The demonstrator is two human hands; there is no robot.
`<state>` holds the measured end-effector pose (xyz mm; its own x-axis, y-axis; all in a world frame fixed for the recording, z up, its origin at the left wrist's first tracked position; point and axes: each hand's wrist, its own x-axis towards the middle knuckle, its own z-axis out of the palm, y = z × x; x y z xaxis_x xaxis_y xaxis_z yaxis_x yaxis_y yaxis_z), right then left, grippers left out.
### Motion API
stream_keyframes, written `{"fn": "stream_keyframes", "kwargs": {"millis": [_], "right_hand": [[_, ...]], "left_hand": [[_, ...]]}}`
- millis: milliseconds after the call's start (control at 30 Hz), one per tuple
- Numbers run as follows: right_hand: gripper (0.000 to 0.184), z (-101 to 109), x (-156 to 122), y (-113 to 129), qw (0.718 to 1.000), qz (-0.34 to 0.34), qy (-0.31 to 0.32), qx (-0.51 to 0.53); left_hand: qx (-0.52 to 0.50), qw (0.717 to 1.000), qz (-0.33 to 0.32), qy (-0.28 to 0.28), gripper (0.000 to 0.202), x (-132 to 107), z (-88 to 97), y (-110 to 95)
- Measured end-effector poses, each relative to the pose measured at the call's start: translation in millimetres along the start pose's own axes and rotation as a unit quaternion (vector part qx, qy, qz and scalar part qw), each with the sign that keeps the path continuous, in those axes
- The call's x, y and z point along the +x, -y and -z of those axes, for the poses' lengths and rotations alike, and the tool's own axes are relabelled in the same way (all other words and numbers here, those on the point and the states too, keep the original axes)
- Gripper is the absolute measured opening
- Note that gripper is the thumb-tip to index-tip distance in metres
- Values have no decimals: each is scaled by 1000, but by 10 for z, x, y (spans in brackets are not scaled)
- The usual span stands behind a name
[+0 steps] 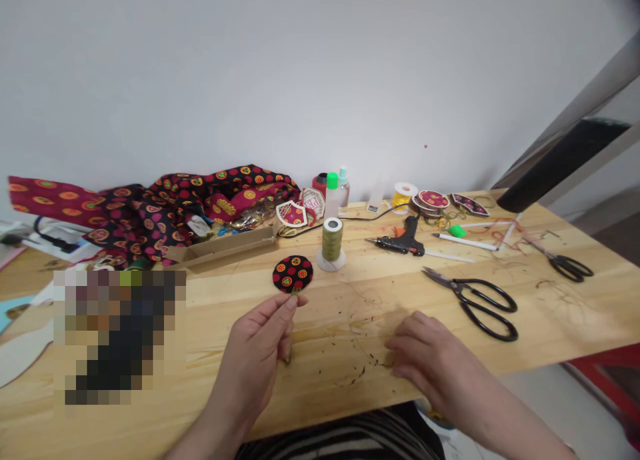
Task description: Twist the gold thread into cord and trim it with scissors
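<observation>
My left hand (pixel 263 333) is closed in a pinch at the lower edge of a round fabric-covered disc (pixel 293 274), black with red and orange motifs. A bit of olive cord (pixel 295 291) shows at the fingertips, and another bit of it peeks out below the hand. My right hand (pixel 425 350) is low over the tabletop with its fingers bent and slightly apart; nothing shows in them. Dark thread scraps (pixel 356 373) lie between my hands. Beyond the disc stands a spool of olive thread (pixel 332 242). Black-handled scissors (pixel 473 300) lie to the right of my right hand.
A glue gun (pixel 405 239) and a white pen (pixel 465 241) lie farther back. Patterned cloth (pixel 145 210) is heaped behind a cardboard tray (pixel 225 250). Bottles (pixel 343 190) stand by the wall. Smaller scissors (pixel 567 263) are at the right; a blurred patch covers the left.
</observation>
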<state>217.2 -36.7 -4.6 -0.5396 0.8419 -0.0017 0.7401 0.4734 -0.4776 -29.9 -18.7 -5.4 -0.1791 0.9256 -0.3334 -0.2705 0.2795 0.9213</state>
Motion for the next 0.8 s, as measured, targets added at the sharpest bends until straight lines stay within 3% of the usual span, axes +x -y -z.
{"fn": "stream_keyframes", "kwargs": {"millis": [167,300,500,600,700,800], "right_hand": [[15,-250,50,41,999,32,-27,-19],[20,-309,40,-4,998,48,-37,-5],[17,-27,203,124,977,5,-36,211],[16,151,334,155,966,-20,-56,252],[15,226,384,172,978,-9,-54,202],[17,117,325,187,997,10,-11,69]], "left_hand": [[-17,1000,-3,2,24,-27,-12,-5],[-16,1000,-11,0,24,-36,-10,15],[20,999,-28,16,24,-53,-24,31],[27,999,-34,25,25,-53,-42,14],[14,999,-41,11,24,-49,-48,-20],[-12,999,-38,-1,22,-46,-41,-47]]}}
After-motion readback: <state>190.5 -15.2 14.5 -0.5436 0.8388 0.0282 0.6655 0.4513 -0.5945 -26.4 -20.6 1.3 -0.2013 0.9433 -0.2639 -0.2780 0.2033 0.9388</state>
